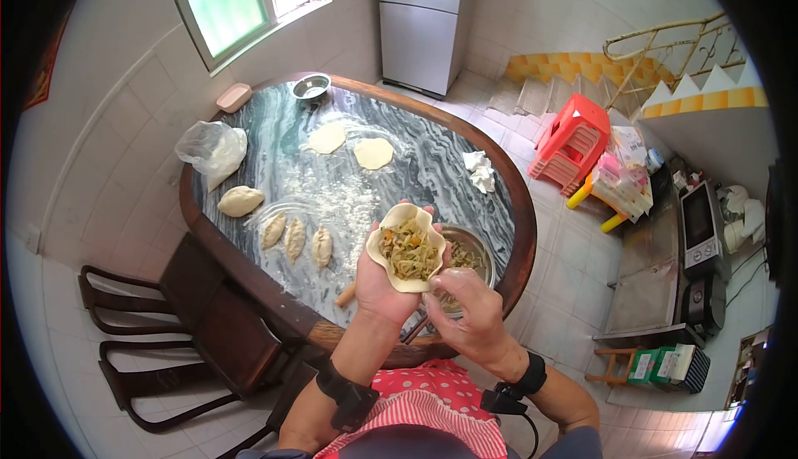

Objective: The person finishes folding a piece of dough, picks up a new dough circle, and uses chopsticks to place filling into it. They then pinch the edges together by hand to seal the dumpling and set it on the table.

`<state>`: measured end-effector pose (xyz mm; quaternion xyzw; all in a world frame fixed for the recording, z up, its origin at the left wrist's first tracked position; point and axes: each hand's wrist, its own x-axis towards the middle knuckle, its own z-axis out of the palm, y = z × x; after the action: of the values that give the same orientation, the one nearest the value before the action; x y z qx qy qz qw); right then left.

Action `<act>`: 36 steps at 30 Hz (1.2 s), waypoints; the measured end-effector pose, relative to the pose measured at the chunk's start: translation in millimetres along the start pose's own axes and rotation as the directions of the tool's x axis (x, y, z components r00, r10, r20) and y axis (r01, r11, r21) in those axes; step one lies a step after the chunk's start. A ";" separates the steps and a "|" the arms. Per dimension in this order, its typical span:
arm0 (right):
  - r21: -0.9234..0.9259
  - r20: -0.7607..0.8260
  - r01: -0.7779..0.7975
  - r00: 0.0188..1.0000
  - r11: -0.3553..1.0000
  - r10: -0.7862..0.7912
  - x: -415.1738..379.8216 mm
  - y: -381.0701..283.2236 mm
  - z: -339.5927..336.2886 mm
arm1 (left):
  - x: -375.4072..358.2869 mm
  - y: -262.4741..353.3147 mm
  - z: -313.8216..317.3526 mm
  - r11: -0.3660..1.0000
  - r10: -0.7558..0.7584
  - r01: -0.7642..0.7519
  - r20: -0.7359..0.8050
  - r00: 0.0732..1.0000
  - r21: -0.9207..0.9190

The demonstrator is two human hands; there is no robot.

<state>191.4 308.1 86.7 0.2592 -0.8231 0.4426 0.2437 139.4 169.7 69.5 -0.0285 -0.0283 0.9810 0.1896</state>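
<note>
The left hand point(378, 284) is cupped palm-up, holding a round pale dough wrapper heaped with shredded vegetable filling point(406, 247) above the near edge of the table. The right hand point(470, 309) is pinched on the wrapper's lower right rim, fingers narrowed. Directly behind the wrapper sits a round steel bowl of the same filling point(470, 255). A wooden rolling pin point(345, 295) shows beneath the left wrist. Three folded pale dumplings point(296, 239) lie in a row on the floured, oval grey marble table point(432, 152). Two flat dough discs point(349, 145) lie farther back.
</note>
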 end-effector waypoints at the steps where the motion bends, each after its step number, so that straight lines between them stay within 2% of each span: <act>1: 0.008 -0.015 0.002 1.000 1.000 -0.002 -0.2 1.0 0.9 | -1.1 -0.5 1.0 1.000 0.002 -0.002 -0.013 1.000 -0.016; 3: 0.017 -0.030 0.004 1.000 1.000 -0.004 -0.4 1.1 1.4 | -2.6 -1.1 1.0 0.999 0.003 -0.004 -0.026 1.000 -0.031; 6: 0.077 -0.047 -0.075 0.996 0.994 0.079 -0.8 -1.6 -2.0 | -3.8 -2.7 1.7 0.999 0.017 -0.019 -0.058 0.998 -0.027; 9: 0.085 -0.082 -0.102 0.991 0.991 0.109 -0.8 -3.9 -6.1 | -5.7 -5.7 8.2 0.996 0.070 -0.063 -0.121 0.990 0.067; 11: 0.224 -0.060 -0.353 0.926 0.909 0.374 -3.3 -4.9 -5.2 | -6.5 -8.6 10.9 0.994 0.083 -0.072 -0.130 0.988 0.088; 12: 0.222 -0.061 -0.353 0.925 0.909 0.374 -4.0 -6.0 -4.1 | -6.1 -8.4 8.9 0.994 0.081 -0.070 -0.129 0.988 0.087; 14: 0.553 0.028 -0.513 0.799 0.656 0.601 -4.6 -7.9 -1.9 | -4.4 -6.6 3.3 0.998 0.047 -0.045 -0.054 0.997 0.036; 18: 0.628 0.093 -0.537 0.770 0.563 0.632 -6.4 -7.1 -1.3 | -5.4 -7.9 5.4 0.997 0.055 -0.050 -0.077 0.996 0.066; 21: 0.607 0.078 -0.535 0.775 0.587 0.627 -11.4 0.7 2.4 | -4.5 -7.7 3.4 0.994 0.069 -0.059 -0.104 0.992 0.096; 23: 0.524 0.032 -0.552 0.773 0.648 0.633 -13.0 3.5 3.4 | -4.9 -7.5 3.4 0.997 0.059 -0.053 -0.118 0.991 0.055; 27: 0.473 0.051 -0.564 0.784 0.677 0.618 -13.5 6.4 1.6 | -5.2 -8.6 2.6 0.999 0.045 -0.044 -0.094 0.995 0.020; 29: 0.597 0.112 -0.589 0.734 0.545 0.670 -14.0 9.3 1.9 | -3.7 -8.8 2.8 0.993 0.090 -0.076 -0.161 0.983 0.094; 33: 0.555 0.148 -0.635 0.710 0.537 0.688 -12.6 6.5 -2.3 | -2.3 -7.4 -0.2 0.994 0.084 -0.074 -0.140 0.987 0.075; 35: 0.456 0.024 -0.502 0.833 0.735 0.553 -9.1 3.3 -2.4 | -1.2 -7.5 -1.8 0.997 0.070 -0.064 -0.129 0.989 0.045; 36: 0.454 0.025 -0.503 0.832 0.735 0.554 -8.0 1.9 -3.2 | -0.9 -8.0 -1.3 0.997 0.070 -0.064 -0.130 0.989 0.044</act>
<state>196.7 313.4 82.1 0.0377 -0.7247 0.6824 0.0881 143.3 176.8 68.8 -0.0901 0.0045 0.9832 0.1585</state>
